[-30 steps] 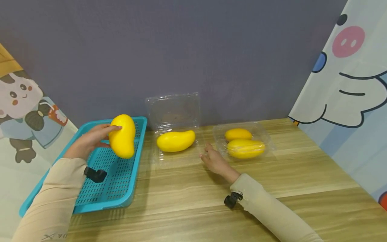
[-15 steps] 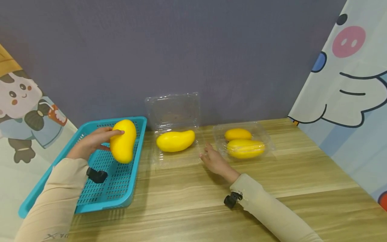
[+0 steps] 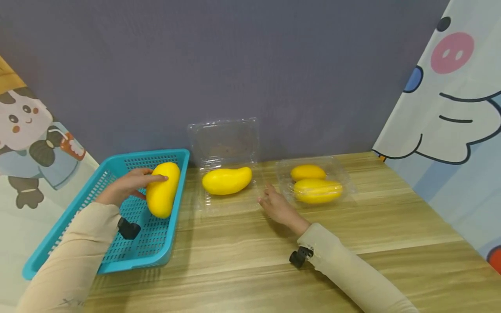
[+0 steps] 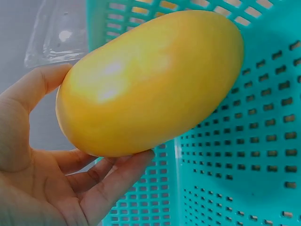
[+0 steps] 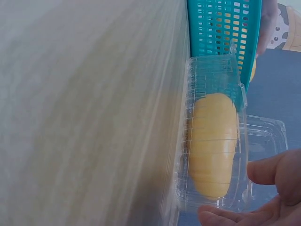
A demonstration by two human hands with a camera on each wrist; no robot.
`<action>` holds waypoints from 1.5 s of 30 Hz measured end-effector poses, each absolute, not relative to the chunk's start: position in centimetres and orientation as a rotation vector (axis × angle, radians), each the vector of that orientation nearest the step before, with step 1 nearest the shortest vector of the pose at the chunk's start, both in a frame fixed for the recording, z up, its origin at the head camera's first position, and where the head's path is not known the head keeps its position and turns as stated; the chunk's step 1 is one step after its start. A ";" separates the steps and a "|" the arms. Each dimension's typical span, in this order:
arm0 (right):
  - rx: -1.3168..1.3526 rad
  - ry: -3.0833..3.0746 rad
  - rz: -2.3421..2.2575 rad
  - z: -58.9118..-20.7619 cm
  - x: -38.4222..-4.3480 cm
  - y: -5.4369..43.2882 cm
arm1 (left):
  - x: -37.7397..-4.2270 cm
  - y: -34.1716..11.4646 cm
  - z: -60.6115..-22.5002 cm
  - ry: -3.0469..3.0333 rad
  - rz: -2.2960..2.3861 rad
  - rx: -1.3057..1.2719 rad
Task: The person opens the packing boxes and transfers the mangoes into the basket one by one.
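Observation:
My left hand [image 3: 127, 186] pinches a yellow mango [image 3: 163, 191] between thumb and fingers, within the turquoise basket [image 3: 137, 263] at its right side. In the left wrist view the mango [image 4: 150, 84] hangs tilted beside the basket's perforated walls. A clear plastic clamshell box [image 3: 225, 138] stands with its lid raised; one mango [image 3: 227, 181] lies in its base. At that box's right front corner is my right hand [image 3: 279, 208], fingers loosely bent. In the right wrist view its thumb and fingers are apart, close to the box wall; whether they touch is unclear.
A second clear box [image 3: 346, 178] on the right contains two mangoes, a rear one [image 3: 308, 172] and a front one [image 3: 318, 191] under clear plastic. A grey wall [image 3: 282, 78] rises behind the wooden table [image 3: 235, 278]. Cartoon-printed sheets flank both sides.
The left hand has lowered the mango and shifted it slightly right, further into the basket. My right hand and the two boxes have stayed where they were.

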State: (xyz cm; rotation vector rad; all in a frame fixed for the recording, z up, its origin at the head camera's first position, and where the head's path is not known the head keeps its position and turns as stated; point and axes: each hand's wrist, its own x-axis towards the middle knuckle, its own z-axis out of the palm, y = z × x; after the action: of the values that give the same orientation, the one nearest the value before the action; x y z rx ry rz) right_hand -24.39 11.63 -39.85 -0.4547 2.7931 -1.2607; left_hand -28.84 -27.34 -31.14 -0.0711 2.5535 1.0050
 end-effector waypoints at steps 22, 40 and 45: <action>-0.469 2.809 -1.248 -39.9 -24.6 11.5 | -29.0 -27.5 -32.7 2.521 0.893 -0.065; -0.459 2.792 -1.264 -39.6 -24.5 11.5 | -29.2 -27.7 -33.9 2.508 0.860 -0.066; -0.446 2.784 -1.260 -39.7 -24.5 11.4 | -29.2 -27.9 -33.8 2.490 0.855 -0.056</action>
State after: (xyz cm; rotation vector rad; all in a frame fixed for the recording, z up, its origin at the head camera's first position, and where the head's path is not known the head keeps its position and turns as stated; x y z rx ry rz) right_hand -24.46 11.42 -39.66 -0.4462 2.7842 -1.2604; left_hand -29.22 -27.90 -33.81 -0.0565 2.4905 0.8554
